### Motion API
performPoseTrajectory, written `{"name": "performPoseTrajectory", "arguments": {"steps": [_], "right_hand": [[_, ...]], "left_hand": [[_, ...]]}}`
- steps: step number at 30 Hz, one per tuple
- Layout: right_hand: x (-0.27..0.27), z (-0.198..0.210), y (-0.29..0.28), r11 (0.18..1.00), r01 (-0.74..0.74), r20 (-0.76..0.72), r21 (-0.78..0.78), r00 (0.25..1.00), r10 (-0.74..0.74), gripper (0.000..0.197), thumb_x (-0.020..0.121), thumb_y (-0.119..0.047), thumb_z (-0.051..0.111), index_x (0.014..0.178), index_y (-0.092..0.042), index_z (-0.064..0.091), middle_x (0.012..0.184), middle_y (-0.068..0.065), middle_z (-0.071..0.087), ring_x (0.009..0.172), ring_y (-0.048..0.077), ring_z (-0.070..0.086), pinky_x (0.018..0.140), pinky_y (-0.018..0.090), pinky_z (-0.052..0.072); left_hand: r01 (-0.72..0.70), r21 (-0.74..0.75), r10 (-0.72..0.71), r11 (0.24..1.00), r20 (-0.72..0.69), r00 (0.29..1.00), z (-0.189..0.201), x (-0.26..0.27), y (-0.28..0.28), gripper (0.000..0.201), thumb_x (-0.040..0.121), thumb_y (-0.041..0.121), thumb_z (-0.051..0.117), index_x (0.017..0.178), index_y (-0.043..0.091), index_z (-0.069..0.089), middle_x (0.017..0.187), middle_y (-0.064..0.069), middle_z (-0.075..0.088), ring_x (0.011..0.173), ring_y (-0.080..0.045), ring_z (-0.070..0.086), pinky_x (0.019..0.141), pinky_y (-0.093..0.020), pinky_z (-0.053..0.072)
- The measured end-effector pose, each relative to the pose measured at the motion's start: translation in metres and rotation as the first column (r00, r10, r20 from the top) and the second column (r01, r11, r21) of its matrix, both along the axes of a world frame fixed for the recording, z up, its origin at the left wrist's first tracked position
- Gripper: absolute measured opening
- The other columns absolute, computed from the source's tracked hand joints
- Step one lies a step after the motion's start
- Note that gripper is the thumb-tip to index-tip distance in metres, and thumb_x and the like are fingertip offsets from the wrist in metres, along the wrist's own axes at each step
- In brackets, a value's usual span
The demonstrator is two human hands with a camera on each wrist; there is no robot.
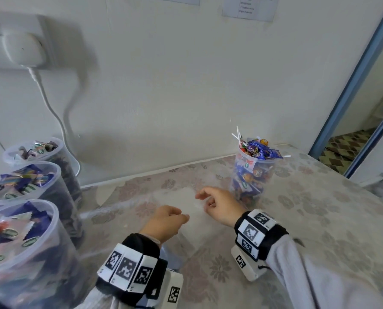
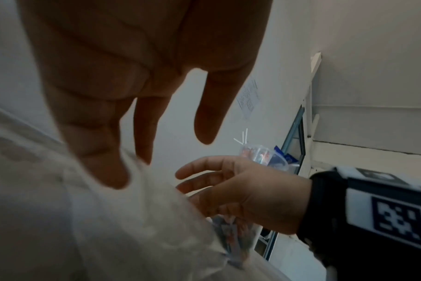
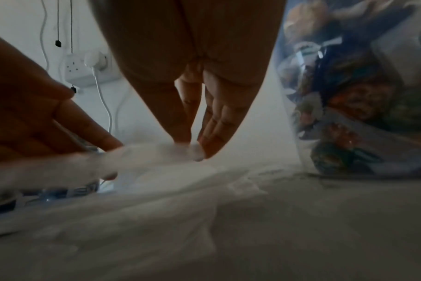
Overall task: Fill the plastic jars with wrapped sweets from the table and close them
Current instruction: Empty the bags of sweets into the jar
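Both hands meet over the middle of the table on a thin clear plastic bag point(image 1: 175, 194). My left hand point(image 1: 182, 217) pinches one edge of the plastic bag point(image 3: 144, 152) and my right hand point(image 3: 192, 150) pinches the other, so a strip is stretched between them. My right hand point(image 1: 205, 200) is just left of a plastic jar point(image 1: 250, 172), lidless and heaped with wrapped sweets and lollipops. Three more lidless jars full of sweets stand at the left: far point(image 1: 36, 152), middle point(image 1: 25, 181) and near point(image 1: 14, 230). No loose sweets show on the cloth.
The table point(image 1: 308, 219) has a floral cloth and runs against a white wall. A socket with a white charger point(image 1: 25, 47) and its cable hang above the left jars. A blue-framed doorway point(image 1: 351, 108) opens at the right. A clear bluish plastic object point(image 1: 170, 257) lies under my left wrist.
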State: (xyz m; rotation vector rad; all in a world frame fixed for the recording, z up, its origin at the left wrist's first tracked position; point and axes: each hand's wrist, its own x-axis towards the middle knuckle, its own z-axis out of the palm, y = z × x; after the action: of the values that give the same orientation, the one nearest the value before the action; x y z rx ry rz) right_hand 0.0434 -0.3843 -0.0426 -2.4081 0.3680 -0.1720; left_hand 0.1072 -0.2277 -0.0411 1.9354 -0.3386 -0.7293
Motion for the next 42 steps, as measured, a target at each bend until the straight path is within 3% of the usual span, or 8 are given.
{"name": "performPoseTrajectory", "arguments": {"steps": [3, 10, 15, 21, 27, 34, 39, 42], "right_hand": [[0.001, -0.004, -0.002, 0.994, 0.007, -0.181, -0.109, 0.983, -0.027, 0.029, 0.086, -0.013, 0.063, 0.114, -0.018, 0.054, 0.107, -0.001, 0.047, 0.091, 0.013, 0.049, 0.084, 0.027, 0.043], [0.005, -0.009, -0.007, 0.984, 0.165, -0.418, -0.074, 0.890, -0.181, 0.034, 0.089, -0.034, 0.060, 0.109, -0.013, 0.042, 0.109, 0.004, 0.049, 0.099, 0.021, 0.049, 0.079, 0.029, 0.039], [0.008, -0.016, -0.010, 0.962, 0.268, -0.396, 0.057, 0.890, -0.225, 0.027, 0.086, -0.035, 0.062, 0.084, -0.021, 0.038, 0.083, 0.000, 0.052, 0.076, 0.019, 0.053, 0.064, 0.028, 0.040], [0.006, -0.014, -0.007, 0.950, 0.296, -0.414, 0.097, 0.880, -0.232, 0.028, 0.085, -0.037, 0.064, 0.084, -0.020, 0.041, 0.080, -0.002, 0.049, 0.078, 0.019, 0.050, 0.071, 0.029, 0.040], [0.002, -0.015, -0.003, 0.920, 0.337, -0.371, 0.198, 0.895, -0.248, 0.027, 0.086, -0.028, 0.065, 0.097, -0.017, 0.042, 0.089, -0.003, 0.046, 0.094, 0.020, 0.051, 0.074, 0.032, 0.045], [-0.012, -0.010, 0.009, 0.885, 0.356, -0.371, 0.299, 0.898, -0.236, 0.032, 0.091, -0.028, 0.060, 0.111, -0.011, 0.043, 0.088, -0.001, 0.048, 0.078, 0.016, 0.051, 0.056, 0.023, 0.040], [-0.034, -0.007, 0.009, 0.872, 0.349, -0.287, 0.343, 0.923, -0.256, 0.044, 0.087, -0.022, 0.066, 0.122, -0.012, 0.041, 0.112, 0.003, 0.052, 0.098, 0.019, 0.053, 0.075, 0.026, 0.041], [-0.052, -0.002, 0.008, 0.835, 0.326, -0.191, 0.444, 0.944, -0.267, 0.040, 0.086, -0.017, 0.067, 0.117, -0.014, 0.043, 0.118, 0.010, 0.059, 0.097, 0.022, 0.059, 0.066, 0.023, 0.046]], "left_hand": [[-0.019, 0.091, 0.016, 0.996, 0.037, 0.999, -0.003, -0.005, -0.002, 0.048, 0.086, 0.026, 0.064, 0.130, 0.016, 0.046, 0.139, -0.010, 0.039, 0.121, -0.022, 0.044, 0.092, -0.027, 0.036], [-0.184, -0.036, 0.156, 0.982, -0.383, 0.911, -0.006, -0.013, -0.006, 0.051, 0.088, 0.018, 0.062, 0.134, 0.011, 0.041, 0.142, -0.010, 0.035, 0.128, -0.029, 0.035, 0.090, -0.040, 0.038], [-0.210, -0.031, 0.170, 0.977, -0.477, 0.862, -0.018, -0.017, -0.009, 0.046, 0.089, 0.013, 0.057, 0.132, 0.002, 0.043, 0.095, -0.014, 0.046, 0.074, -0.023, 0.041, 0.059, -0.030, 0.035], [-0.241, -0.046, 0.184, 0.969, -0.513, 0.838, -0.021, -0.018, -0.012, 0.058, 0.088, 0.008, 0.058, 0.141, 0.003, 0.033, 0.149, -0.024, 0.025, 0.136, -0.039, 0.028, 0.099, -0.045, 0.039], [-0.232, -0.045, 0.181, 0.972, -0.488, 0.854, -0.024, -0.018, -0.015, 0.055, 0.088, 0.011, 0.058, 0.138, 0.002, 0.038, 0.098, -0.022, 0.050, 0.070, -0.024, 0.041, 0.060, -0.030, 0.037], [-0.243, -0.057, 0.185, 0.968, -0.490, 0.852, -0.020, -0.021, -0.012, 0.041, 0.089, 0.015, 0.058, 0.127, 0.005, 0.045, 0.121, -0.020, 0.051, 0.086, -0.030, 0.053, 0.064, -0.035, 0.044], [-0.227, -0.089, 0.168, 0.970, -0.432, 0.886, -0.015, -0.029, -0.007, 0.009, 0.092, 0.008, 0.053, 0.100, 0.006, 0.051, 0.086, -0.012, 0.049, 0.067, -0.023, 0.045, 0.057, -0.030, 0.037], [-0.185, -0.072, 0.147, 0.980, -0.360, 0.921, -0.015, -0.036, -0.006, 0.027, 0.089, 0.014, 0.058, 0.115, 0.017, 0.049, 0.114, -0.011, 0.051, 0.086, -0.023, 0.051, 0.067, -0.031, 0.043]]}}
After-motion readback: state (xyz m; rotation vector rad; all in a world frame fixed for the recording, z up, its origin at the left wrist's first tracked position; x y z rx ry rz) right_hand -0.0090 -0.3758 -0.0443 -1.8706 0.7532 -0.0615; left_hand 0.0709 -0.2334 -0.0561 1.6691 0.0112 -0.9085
